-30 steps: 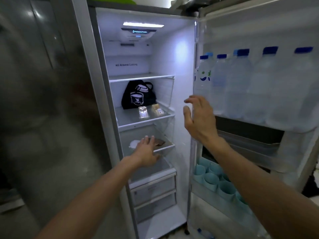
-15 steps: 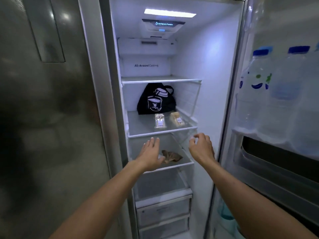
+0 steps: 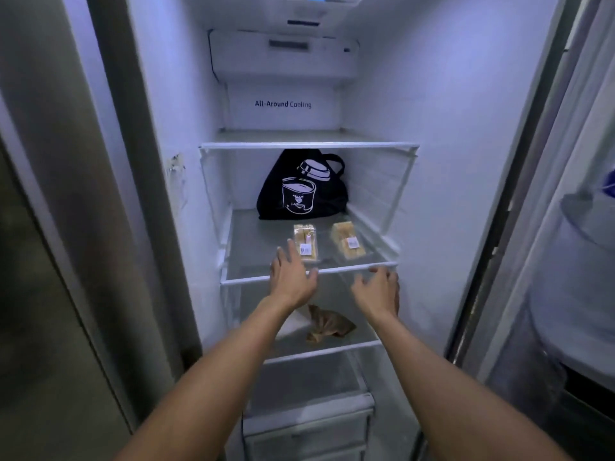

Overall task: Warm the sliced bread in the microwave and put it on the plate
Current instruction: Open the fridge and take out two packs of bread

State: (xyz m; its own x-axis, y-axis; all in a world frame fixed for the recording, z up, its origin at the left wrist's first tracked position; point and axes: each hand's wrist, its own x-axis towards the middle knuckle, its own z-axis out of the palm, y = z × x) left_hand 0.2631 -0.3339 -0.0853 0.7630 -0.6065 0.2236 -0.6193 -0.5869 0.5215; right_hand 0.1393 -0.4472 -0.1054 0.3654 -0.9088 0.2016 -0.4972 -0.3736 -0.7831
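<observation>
Clearly reached into the open fridge (image 3: 449,128) with both hands, neither holding anything. Left hand (image 3: 292,277) spread, fingers straight, raised at the front edge of the middle shelf (image 3: 259,247), fingertips just beside the nearer bread packet (image 3: 305,242). Right hand (image 3: 377,289) loosely open, fingers relaxed, at the same shelf edge but farther right and slightly lower. Found two wrapped packets of sliced bread lying flat on that shelf, the second bread packet (image 3: 348,244) near the first, both in front of a black bag (image 3: 301,189). Lay just ahead of the hands, long axes running front to back, labels near the front ends. Judged the left hand closer to the left packet, the right hand closer to the right one. Saw a crumpled brown wrapper (image 3: 327,324) on the shelf below, under the forearms.
</observation>
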